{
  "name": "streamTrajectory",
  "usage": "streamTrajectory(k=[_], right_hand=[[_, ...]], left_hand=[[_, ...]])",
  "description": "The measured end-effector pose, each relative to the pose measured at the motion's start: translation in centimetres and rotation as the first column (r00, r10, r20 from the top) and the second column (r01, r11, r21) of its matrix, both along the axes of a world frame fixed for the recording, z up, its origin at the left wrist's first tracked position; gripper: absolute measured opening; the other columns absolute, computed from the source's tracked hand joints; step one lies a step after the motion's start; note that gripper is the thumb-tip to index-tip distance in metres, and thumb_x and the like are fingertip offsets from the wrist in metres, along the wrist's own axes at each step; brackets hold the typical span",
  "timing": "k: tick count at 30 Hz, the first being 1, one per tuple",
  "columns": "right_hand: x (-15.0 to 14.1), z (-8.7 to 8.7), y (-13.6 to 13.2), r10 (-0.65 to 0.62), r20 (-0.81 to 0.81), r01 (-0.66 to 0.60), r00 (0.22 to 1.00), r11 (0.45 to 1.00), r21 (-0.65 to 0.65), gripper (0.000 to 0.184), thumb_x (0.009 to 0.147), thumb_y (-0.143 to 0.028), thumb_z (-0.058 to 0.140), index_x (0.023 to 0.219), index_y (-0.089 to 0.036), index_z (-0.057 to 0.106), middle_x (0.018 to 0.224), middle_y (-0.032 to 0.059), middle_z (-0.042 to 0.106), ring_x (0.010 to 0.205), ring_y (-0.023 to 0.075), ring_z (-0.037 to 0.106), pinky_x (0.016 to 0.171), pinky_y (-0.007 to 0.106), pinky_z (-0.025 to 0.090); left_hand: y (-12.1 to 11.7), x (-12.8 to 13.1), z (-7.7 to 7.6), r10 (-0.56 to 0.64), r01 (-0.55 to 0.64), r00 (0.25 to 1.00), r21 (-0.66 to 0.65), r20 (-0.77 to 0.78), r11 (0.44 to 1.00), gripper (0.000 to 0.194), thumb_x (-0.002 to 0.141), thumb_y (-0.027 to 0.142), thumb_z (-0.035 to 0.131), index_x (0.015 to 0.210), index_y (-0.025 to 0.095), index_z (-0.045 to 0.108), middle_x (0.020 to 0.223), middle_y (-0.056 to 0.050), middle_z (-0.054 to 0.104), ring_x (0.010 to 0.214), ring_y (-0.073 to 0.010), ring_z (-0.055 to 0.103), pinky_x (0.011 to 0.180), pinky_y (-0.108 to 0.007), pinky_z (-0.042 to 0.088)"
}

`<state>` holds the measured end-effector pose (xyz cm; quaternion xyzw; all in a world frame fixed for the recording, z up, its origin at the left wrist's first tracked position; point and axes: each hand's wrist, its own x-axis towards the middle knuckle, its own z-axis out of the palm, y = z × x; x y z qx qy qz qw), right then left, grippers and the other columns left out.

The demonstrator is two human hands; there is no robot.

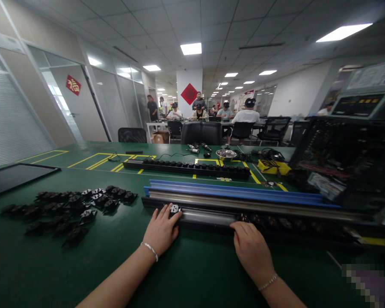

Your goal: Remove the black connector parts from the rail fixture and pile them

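Note:
A long black rail point(208, 217) with a shiny metal strip inside lies across the table before me. At its left end my left hand point(162, 231) has its fingers around a small black module point(175, 208) with pale metal contacts on top. Further right, my right hand point(252, 248) is closed, its fingertips pressed together on the rail's near edge. Right by those fingertips sits another module point(244, 217), first of a row of several that runs along the rail to the right. Between my hands the metal strip is bare.
Several loose black modules point(73, 201) are heaped at left, near a black tray point(19, 175). Blue rails point(231, 190) lie just behind. Farther back are a filled black rail point(192, 169), a metal bowl point(226, 154) and a yellow bin point(273, 167). Equipment point(349, 141) stands at right.

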<state>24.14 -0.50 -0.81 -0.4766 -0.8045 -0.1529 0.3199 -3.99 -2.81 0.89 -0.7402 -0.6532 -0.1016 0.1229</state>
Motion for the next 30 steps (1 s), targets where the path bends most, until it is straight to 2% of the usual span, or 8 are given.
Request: streamTrajectory(k=[16, 30], right_hand=[[0.0, 0.1, 0.0, -0.002, -0.001, 0.002, 1.0, 1.0, 0.017, 0.022, 0.08, -0.005, 0.047, 0.092, -0.017, 0.062, 0.088, 0.005, 0.066, 0.083, 0.018, 0.056, 0.078, 0.032, 0.043], [-0.1, 0.3, -0.1, -0.013, 0.002, 0.013, 1.0, 1.0, -0.001, 0.021, 0.082, -0.007, 0.046, 0.091, -0.017, 0.061, 0.088, 0.0056, 0.066, 0.083, 0.0181, 0.056, 0.079, 0.033, 0.044]], left_hand=[[-0.2, -1.8, 0.2, 0.052, -0.052, 0.999, -0.02, -0.002, 0.998, 0.045, 0.08, 0.027, 0.051, 0.124, 0.031, 0.054, 0.14, -0.011, 0.045, 0.129, -0.028, 0.04, 0.104, -0.05, 0.033], [-0.4, -3.2, 0.1, 0.09, -0.087, 0.993, -0.038, 0.076, 0.995, 0.043, 0.079, 0.031, 0.052, 0.122, 0.029, 0.056, 0.141, -0.011, 0.044, 0.128, -0.0295, 0.042, 0.101, -0.047, 0.038]])
